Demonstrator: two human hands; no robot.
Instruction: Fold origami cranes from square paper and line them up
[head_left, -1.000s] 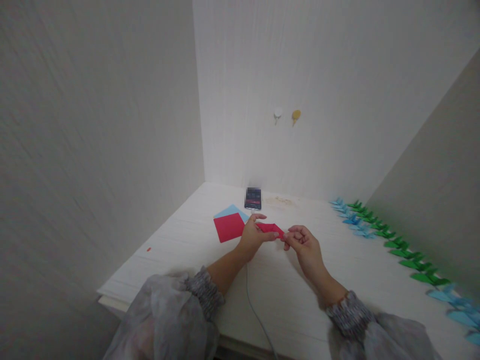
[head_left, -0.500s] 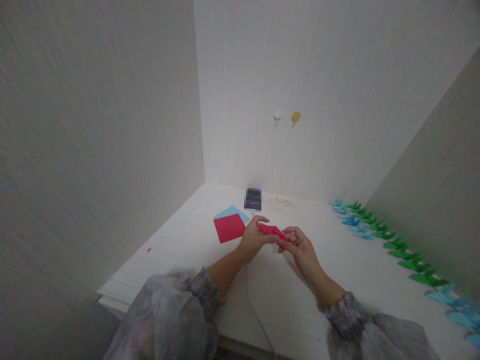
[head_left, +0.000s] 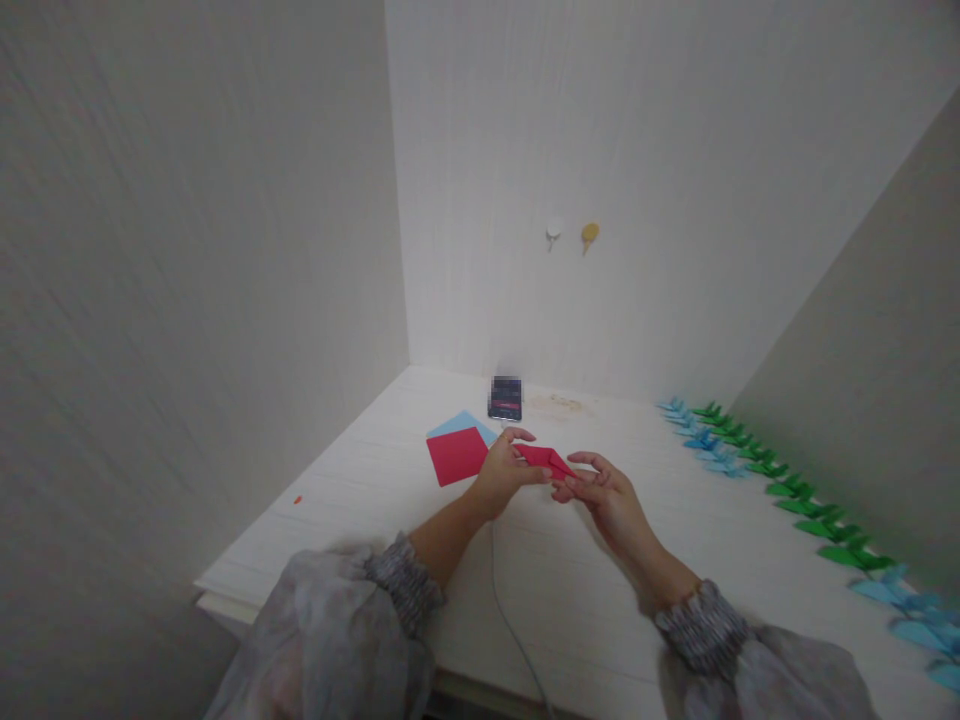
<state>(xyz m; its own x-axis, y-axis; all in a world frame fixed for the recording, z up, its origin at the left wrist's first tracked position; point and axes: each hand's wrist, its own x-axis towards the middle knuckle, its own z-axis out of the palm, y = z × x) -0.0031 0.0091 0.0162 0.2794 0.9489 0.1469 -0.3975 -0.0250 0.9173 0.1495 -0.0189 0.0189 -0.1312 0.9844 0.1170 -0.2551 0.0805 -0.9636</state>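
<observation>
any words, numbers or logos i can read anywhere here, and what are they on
No text can be read anywhere.
phone: the screen is blurred, so nothing on it is legible.
folded red paper, red sheet, blue sheet: plain, no print.
paper figures and wall hooks: no markings visible.

The folded paper piece (head_left: 546, 459) is coloured deep red, and the same red is seen on the flat sheet (head_left: 456, 456); a second sheet (head_left: 463, 422) is coloured light blue. The table (head_left: 360, 490) is finished in white with faint grain lines and is marked by a brownish stain (head_left: 559, 404) and a red scrap (head_left: 298, 499). The row of folded paper figures (head_left: 795, 492) is made up in green and light blue. The sleeves (head_left: 337, 630) are rendered in translucent grey, with darker grey cuffs (head_left: 405, 588). One wall hook (head_left: 553, 230) is coloured white, the other hook (head_left: 590, 233) yellow.
</observation>
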